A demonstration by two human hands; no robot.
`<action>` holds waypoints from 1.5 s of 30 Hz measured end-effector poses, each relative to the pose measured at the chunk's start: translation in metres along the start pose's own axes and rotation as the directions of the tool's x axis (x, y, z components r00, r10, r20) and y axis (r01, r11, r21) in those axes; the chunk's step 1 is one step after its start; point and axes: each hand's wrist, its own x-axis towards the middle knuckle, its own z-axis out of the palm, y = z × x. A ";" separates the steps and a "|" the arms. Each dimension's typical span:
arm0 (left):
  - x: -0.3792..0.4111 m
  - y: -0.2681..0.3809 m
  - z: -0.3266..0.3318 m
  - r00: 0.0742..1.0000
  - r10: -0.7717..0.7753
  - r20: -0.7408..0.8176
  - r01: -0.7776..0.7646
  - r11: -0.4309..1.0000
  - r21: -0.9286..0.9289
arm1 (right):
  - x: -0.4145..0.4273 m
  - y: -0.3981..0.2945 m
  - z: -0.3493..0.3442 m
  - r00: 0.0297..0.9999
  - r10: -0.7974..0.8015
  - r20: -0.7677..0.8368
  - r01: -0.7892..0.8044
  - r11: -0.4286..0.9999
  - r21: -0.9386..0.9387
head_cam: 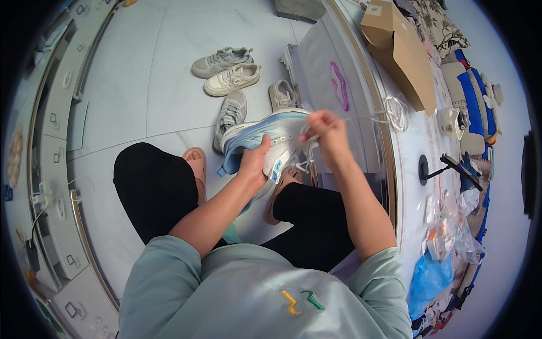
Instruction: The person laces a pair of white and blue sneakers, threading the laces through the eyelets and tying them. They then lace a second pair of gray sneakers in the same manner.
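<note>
A white and light-blue sneaker is held up over the space between my knees. My left hand grips it near the collar, thumb along the eyelet row. The tongue hangs outward and carries a blue mark. At the toe end, my right hand is slightly blurred, its fingers pinched on a white shoelace, with loops dangling beneath. Another light-blue piece shows below my left forearm, mostly hidden, so I cannot tell what it is.
Several worn sneakers stand on the tiled floor ahead. To the right, a long table bears a cardboard box, a coiled white cable, a phone stand and a blue plastic bag. Drawer cabinets line the left.
</note>
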 end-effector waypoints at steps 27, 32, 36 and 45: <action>0.058 0.005 -0.054 0.992 0.047 -0.118 -0.094 0.896 -0.434 | 0.004 -0.011 0.010 0.801 0.507 0.318 -0.394 0.847 -0.357; 0.073 -0.001 -0.091 0.964 0.064 -0.260 -0.161 0.915 -0.370 | -0.022 -0.060 -0.022 0.983 0.090 -0.158 -0.089 0.996 0.016; 0.077 -0.015 -0.108 0.940 0.050 -0.339 -0.173 0.922 -0.345 | -0.029 -0.113 -0.073 0.731 -0.428 -0.531 0.448 0.888 -0.099; 0.085 -0.047 -0.135 0.891 -0.105 -0.442 -0.039 0.951 -0.306 | -0.015 -0.169 -0.191 0.204 -0.861 -0.466 0.481 0.503 -0.718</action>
